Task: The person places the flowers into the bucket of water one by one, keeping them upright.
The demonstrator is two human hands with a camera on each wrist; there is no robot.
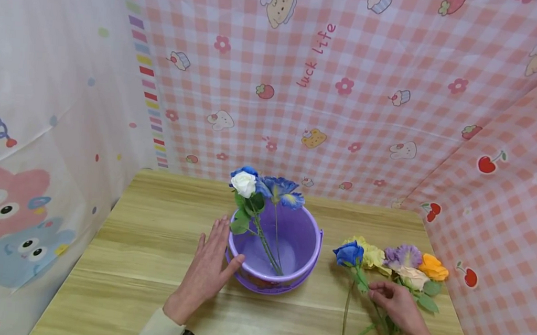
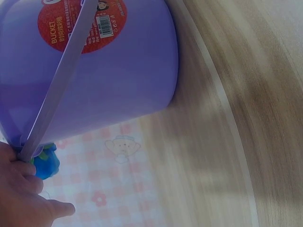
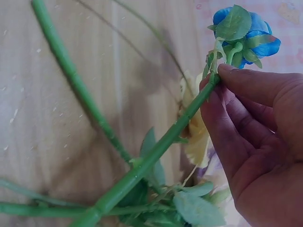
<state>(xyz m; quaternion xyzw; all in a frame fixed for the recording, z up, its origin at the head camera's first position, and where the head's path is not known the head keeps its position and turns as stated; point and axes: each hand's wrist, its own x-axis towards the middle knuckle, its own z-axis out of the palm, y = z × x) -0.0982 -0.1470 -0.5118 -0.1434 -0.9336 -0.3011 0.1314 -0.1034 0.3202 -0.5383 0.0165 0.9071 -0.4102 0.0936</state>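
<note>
A purple bucket [image 1: 312, 270] stands on the table, holding a white rose [image 1: 244, 184] and a blue iris [image 1: 280, 190], with another blue bloom partly hidden behind the white one. My left hand [image 1: 207, 267] rests against the bucket's left side, fingers extended and thumb near the rim. In the left wrist view, that hand [image 2: 23, 189] touches the bucket by its handle joint. My right hand [image 1: 397, 306] pinches the green stem of a blue rose [image 1: 349, 253] between thumb and fingers. The right wrist view shows the pinch just below the bloom [image 3: 258, 38].
Right of the bucket lie yellow flowers [image 1: 373, 258], a purple flower [image 1: 403, 256], an orange flower [image 1: 433, 267] and a cream rose [image 1: 412, 278], their stems overlapping. A checked cloth [image 1: 339, 115] hangs behind the wooden table [image 1: 150, 232]; more cloth stands at both sides.
</note>
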